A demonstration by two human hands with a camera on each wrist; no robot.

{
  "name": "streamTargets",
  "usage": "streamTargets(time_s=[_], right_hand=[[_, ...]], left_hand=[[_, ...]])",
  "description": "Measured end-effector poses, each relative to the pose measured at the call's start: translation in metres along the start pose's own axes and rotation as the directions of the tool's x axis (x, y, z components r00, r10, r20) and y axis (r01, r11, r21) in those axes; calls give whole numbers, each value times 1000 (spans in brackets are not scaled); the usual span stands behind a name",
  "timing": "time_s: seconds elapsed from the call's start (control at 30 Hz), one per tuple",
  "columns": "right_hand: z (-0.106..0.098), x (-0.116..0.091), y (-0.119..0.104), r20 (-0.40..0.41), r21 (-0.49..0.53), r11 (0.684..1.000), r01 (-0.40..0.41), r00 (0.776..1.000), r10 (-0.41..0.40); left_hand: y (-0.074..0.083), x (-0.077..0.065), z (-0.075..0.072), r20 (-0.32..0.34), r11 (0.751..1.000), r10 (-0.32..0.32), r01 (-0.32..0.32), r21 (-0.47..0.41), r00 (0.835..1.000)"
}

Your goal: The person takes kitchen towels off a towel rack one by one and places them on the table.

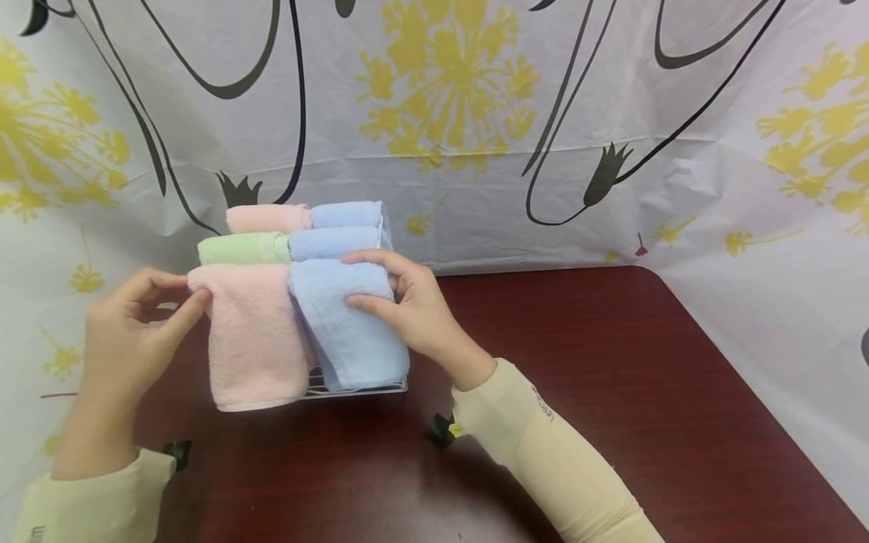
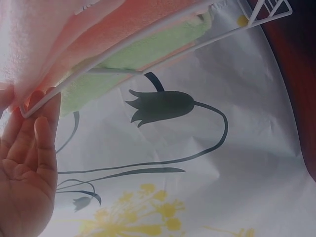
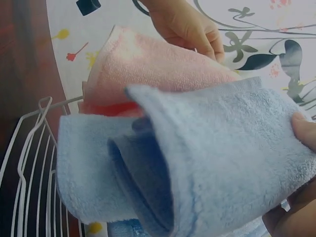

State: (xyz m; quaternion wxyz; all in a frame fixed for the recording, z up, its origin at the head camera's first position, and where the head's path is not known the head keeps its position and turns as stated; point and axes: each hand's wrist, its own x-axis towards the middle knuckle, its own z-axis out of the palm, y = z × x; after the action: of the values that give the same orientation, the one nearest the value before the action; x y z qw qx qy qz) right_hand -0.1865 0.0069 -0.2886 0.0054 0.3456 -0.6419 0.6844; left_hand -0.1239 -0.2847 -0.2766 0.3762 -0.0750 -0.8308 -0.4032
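A small white wire rack (image 1: pixel 356 391) carries folded towels in tiers. Over its front tier hang a pink towel (image 1: pixel 254 339) on the left and a blue towel (image 1: pixel 363 332) on the right. My left hand (image 1: pixel 136 332) pinches the pink towel's upper left corner, its fingers around the rack's wire corner in the left wrist view. With thumb on the front face and fingers over the top, my right hand (image 1: pixel 414 305) grips the blue towel near its upper right edge. In the right wrist view the blue towel's layers (image 3: pixel 217 143) stand partly apart, and the pink towel (image 3: pixel 158 64) lies beyond.
Behind the front pair are a green towel (image 1: pixel 241 247), a pink one (image 1: pixel 265 218) and two blue ones, all folded on the rack's higher tiers. The rack stands on a dark red-brown table (image 1: pixel 577 362) against a patterned white curtain (image 1: pixel 475 204).
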Motion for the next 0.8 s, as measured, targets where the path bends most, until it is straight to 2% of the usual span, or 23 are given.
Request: streamTargets(time_s=[0.17, 0.37, 0.43, 0.57, 0.67, 0.8], right_hand=[[1, -3, -4, -32, -26, 999, 39, 999, -40], [1, -4, -15, -33, -132, 978, 163, 985, -169], [2, -5, -17, -13, -198, 958, 208, 977, -215], [3, -6, -19, -14, -384, 881, 277, 952, -306], [3, -5, -21, -32, -457, 853, 252, 954, -299], [0, -3, -21, 3, -436, 871, 227, 968, -251]], left_hand=[[0, 0, 1, 1, 1000, -10, 10, 19, 1000], [0, 0, 3, -8, 1000, -23, 23, 13, 1000], [1, -1, 3, -16, 1000, -30, 30, 5, 999], [1, -1, 3, -26, 1000, -18, 18, -14, 1000], [0, -2, 4, -32, 1000, -8, 8, -19, 999], [0, -2, 3, -36, 1000, -11, 11, -3, 999]])
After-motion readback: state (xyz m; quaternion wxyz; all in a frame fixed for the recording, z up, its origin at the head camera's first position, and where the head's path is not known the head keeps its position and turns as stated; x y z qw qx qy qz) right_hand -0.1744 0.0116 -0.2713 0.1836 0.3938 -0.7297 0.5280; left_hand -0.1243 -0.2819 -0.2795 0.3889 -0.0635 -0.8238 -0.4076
